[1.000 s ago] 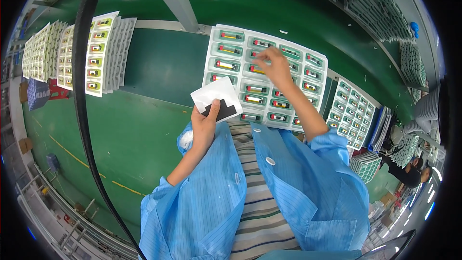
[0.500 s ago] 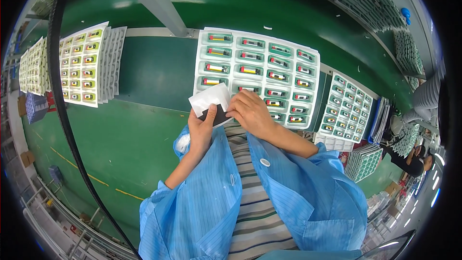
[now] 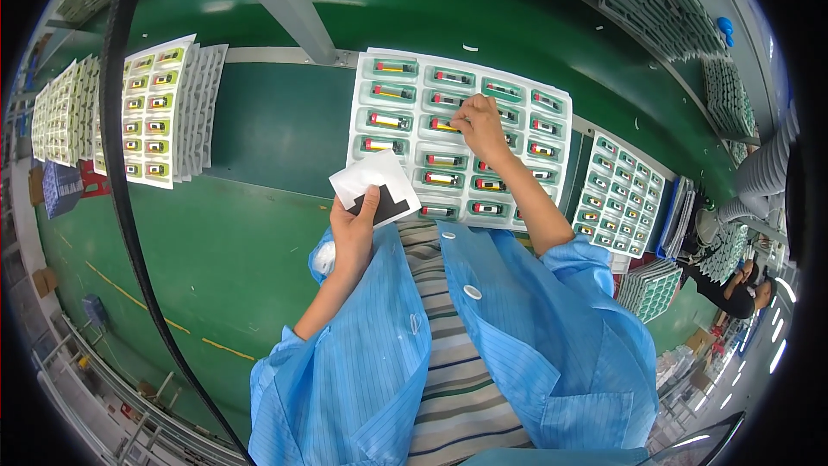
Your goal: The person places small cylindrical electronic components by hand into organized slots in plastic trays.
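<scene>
My left hand [image 3: 354, 233] holds a white sheet with a black strip [image 3: 376, 186] up in front of my chest. My right hand [image 3: 479, 125] reaches out over a white blister tray [image 3: 371, 95] and its fingertips rest on one of the small cylindrical parts [image 3: 443, 126] in the tray's middle rows. The tray holds several such parts, each in its own green-backed pocket. Whether the fingers pinch anything is hidden by the hand itself.
The tray lies on a green work surface [image 3: 259, 129]. More filled trays are stacked at the left [image 3: 164, 112] and right [image 3: 625, 194]. A grey post [image 3: 276, 0] crosses overhead, a black cable [image 3: 121, 164] hangs at left. Another person [image 3: 733, 280] works at far right.
My right hand went from the tray back to the sheet in my left hand, then out again to the tray's middle. The left hand stayed put with the sheet.
</scene>
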A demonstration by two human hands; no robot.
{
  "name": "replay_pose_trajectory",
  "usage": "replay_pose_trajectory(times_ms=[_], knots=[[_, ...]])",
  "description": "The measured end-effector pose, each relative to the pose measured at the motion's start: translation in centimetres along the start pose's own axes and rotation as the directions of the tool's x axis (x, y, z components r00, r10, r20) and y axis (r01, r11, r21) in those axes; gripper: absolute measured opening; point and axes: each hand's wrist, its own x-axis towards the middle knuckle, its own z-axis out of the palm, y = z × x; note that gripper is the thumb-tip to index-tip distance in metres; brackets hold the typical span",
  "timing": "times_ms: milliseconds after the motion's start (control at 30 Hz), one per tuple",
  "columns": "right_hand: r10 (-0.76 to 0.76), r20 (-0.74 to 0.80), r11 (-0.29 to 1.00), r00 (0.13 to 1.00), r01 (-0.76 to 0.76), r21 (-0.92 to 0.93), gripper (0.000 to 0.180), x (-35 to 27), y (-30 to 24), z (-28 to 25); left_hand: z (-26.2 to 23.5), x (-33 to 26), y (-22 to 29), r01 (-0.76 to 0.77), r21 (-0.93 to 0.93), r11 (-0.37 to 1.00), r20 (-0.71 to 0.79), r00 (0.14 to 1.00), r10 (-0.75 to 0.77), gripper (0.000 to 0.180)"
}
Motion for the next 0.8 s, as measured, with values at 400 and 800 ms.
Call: replay_pose_trajectory(times_ms=[400,800], knots=[[0.026,0.065,0.997,0.998,-0.021,-0.074,0.008,0.3,-0.7,0.7,-0.6,-0.3,-0.6,-0.007,0.032,0.999,-0.005,1.0,0.007,0.032],[0.019,0.068,0.965,0.998,-0.001,-0.261,0.011,1.0,-2.0,0.2,-0.4,-0.1,-0.1,-0.018,0.054,0.998,0.006,1.0,0.018,0.032]])
